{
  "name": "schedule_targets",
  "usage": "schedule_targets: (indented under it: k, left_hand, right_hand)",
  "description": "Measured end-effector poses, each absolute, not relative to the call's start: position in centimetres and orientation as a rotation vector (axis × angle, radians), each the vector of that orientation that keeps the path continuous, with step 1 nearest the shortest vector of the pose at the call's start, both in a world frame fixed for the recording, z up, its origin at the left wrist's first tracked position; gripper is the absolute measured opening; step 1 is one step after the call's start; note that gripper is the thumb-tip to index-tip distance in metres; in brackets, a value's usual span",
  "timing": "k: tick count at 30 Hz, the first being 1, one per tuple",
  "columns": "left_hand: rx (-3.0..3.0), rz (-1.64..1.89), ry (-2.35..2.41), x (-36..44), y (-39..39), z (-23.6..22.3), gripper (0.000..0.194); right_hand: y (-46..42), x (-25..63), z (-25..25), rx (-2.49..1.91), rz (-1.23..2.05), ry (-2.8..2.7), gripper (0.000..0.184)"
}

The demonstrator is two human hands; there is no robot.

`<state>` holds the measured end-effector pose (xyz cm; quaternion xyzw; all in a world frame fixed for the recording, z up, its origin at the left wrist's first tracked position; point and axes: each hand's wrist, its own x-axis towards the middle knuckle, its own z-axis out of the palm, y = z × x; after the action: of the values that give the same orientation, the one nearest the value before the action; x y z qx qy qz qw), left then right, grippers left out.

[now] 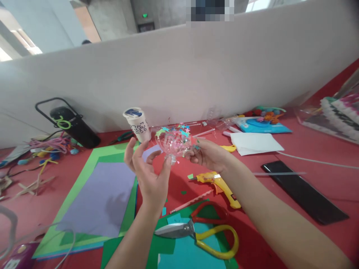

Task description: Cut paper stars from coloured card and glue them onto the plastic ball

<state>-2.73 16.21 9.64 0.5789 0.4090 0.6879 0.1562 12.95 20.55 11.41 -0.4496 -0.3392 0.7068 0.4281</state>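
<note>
In the middle of the head view, a clear plastic piece is held up above the red table. Small coloured paper stars and pink bits cover its top and side; its exact kind cannot be made out. My right hand pinches its right side between thumb and fingers. Beside its left side is my left hand, fingers spread, the thumb tip close to a pale, clear knob at the bottom; whether they touch is hard to see. Below lie a yellow hot glue gun and scissors with red and yellow handles.
Purple paper lies on green sheets at left. A white cup and black bottle stand behind, near a white partition. On the right are a black phone, white tissue and blue packet.
</note>
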Motion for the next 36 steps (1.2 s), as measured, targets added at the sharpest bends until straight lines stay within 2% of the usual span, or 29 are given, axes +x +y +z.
schedule_targets:
  k: [2, 5, 7, 10, 12, 15, 17, 19, 20, 24, 29, 32, 36]
  left_hand:
    - [1.654, 2.024, 1.196, -2.9, 16.1, 10.1, 0.053]
    - [1.518, 1.962, 1.312, -3.3, 16.2, 10.3, 0.057]
    - [1.326, 1.684, 1.306, -3.6, 16.3, 10.2, 0.046]
    - [0.969, 1.194, 0.988, -3.5, 16.2, 10.2, 0.029]
    - [0.775, 1.085, 0.791, -3.3, 15.9, 10.4, 0.022]
    - [0.611, 1.112, 0.683, -2.9, 15.6, 10.8, 0.011]
    - [0.531, 1.127, 0.673, -2.8, 15.5, 11.1, 0.01]
    - [0.463, 1.121, 0.682, -2.8, 15.5, 11.2, 0.014]
    - [0.437, 1.114, 0.686, -2.7, 15.5, 11.2, 0.016]
    - [0.3, 1.108, 0.719, -2.0, 15.7, 11.1, 0.024]
    - [0.2, 1.111, 0.776, -1.0, 15.9, 10.7, 0.027]
    - [0.229, 1.122, 0.762, -0.9, 15.9, 10.1, 0.024]
    - [0.355, 1.17, 0.765, -0.7, 16.1, 9.2, 0.009]
  right_hand:
    - [20.2, 12.8, 12.0, -1.062, 1.785, -0.839, 0.032]
    - [19.7, 12.9, 12.5, -1.018, 1.768, -0.834, 0.034]
    - [19.5, 13.1, 12.6, -1.006, 1.731, -0.845, 0.03]
    - [19.2, 13.4, 13.0, -1.016, 1.628, -0.889, 0.016]
    - [18.9, 13.7, 13.4, -1.048, 1.526, -0.939, 0.011]
    - [17.8, 14.1, 14.3, -1.098, 1.256, -0.988, 0.011]
    - [16.6, 14.4, 14.9, -1.108, 0.979, -0.995, 0.012]
    - [15.2, 14.5, 15.4, -1.099, 0.581, -1.147, 0.004]
    - [14.5, 14.5, 15.6, -1.078, 0.43, -1.291, 0.012]
    - [13.3, 14.0, 15.6, -1.03, 0.27, -1.676, 0.012]
    - [14.4, 13.1, 14.6, -1.181, 0.451, -1.571, 0.006]
    - [15.0, 13.0, 14.3, -1.19, 0.79, -1.385, 0.006]
    - [15.8, 13.3, 14.1, -1.15, 1.291, -1.09, 0.015]
